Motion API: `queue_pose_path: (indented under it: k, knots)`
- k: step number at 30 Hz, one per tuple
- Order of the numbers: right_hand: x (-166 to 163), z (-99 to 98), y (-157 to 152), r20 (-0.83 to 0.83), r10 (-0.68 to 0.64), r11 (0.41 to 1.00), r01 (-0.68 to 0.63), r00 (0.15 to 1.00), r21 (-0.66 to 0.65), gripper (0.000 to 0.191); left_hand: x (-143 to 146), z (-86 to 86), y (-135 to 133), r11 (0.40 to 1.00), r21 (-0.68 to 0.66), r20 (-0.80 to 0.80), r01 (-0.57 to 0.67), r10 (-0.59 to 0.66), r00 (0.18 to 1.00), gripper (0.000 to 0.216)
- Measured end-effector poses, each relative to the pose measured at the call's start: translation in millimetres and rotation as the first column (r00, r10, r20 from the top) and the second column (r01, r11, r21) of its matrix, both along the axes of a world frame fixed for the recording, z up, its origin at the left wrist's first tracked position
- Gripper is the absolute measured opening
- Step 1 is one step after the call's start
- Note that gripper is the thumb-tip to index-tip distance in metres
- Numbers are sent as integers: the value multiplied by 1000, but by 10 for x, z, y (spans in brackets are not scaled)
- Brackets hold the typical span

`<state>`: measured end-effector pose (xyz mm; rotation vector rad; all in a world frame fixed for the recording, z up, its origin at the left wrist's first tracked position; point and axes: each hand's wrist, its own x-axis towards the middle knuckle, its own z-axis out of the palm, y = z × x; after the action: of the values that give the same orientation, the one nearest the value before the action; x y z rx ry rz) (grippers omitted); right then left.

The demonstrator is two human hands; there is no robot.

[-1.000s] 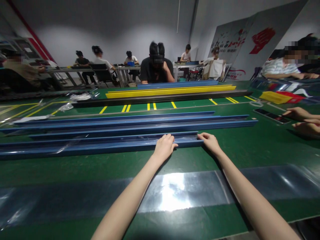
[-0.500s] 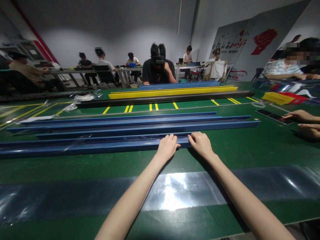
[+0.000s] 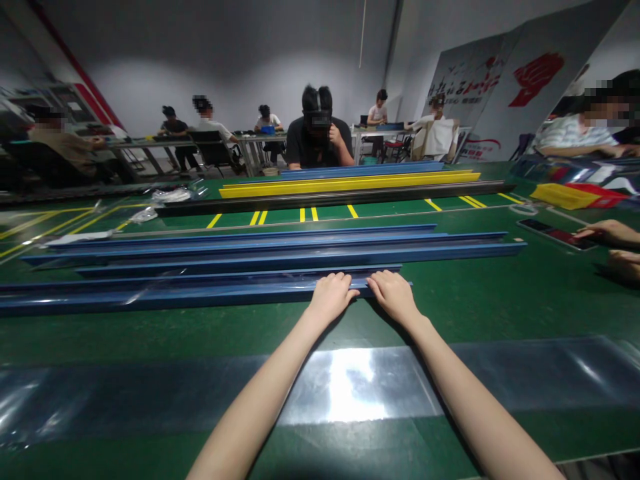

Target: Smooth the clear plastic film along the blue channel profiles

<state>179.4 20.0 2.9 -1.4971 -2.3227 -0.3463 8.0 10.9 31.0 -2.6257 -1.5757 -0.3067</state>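
The nearest of several long blue rails (image 3: 175, 293) lies left to right on the green table (image 3: 500, 300), partly wrapped in clear film. My left hand (image 3: 331, 297) and my right hand (image 3: 393, 295) rest side by side on its right end, fingers curled over the top edge. More blue rails (image 3: 300, 250) lie parallel just behind it. A wide strip of clear plastic film (image 3: 350, 383) runs across the table under my forearms.
Yellow, blue and dark rails (image 3: 350, 183) lie farther back, in front of a seated person (image 3: 320, 137). At the right edge another person's hands (image 3: 607, 233) are beside a phone (image 3: 555, 233). Yellow and red parts (image 3: 575, 195) lie at far right. Other people sit at tables behind.
My right hand has slid left along the nearest blue rail from its end until it sits next to my left hand. My left hand has stayed in place.
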Motion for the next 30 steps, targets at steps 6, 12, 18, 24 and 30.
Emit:
queue_pose_path:
  k: [6, 12, 18, 24, 30]
  knots:
    - [94, 17, -58, 11, 105, 994, -105, 994, -42, 32, -92, 104, -1, 997, -80, -36, 16, -18, 999, 17]
    - [74, 76, -77, 32, 69, 996, -67, 997, -58, 31, -206, 161, -24, 995, -95, -78, 7, -15, 997, 16]
    - [80, 124, -82, 60, 74, 995, -70, 995, -67, 29, -273, 206, -36, 994, -103, -109, -27, 16, 994, 16]
    - [115, 167, -112, 90, 73, 995, -66, 993, -79, 31, -312, 249, -3, 988, -148, -114, -35, 18, 993, 21]
    - [203, 165, -130, 85, 45, 997, -39, 995, -62, 28, -352, 287, -7, 981, -191, -95, -41, 23, 995, 21]
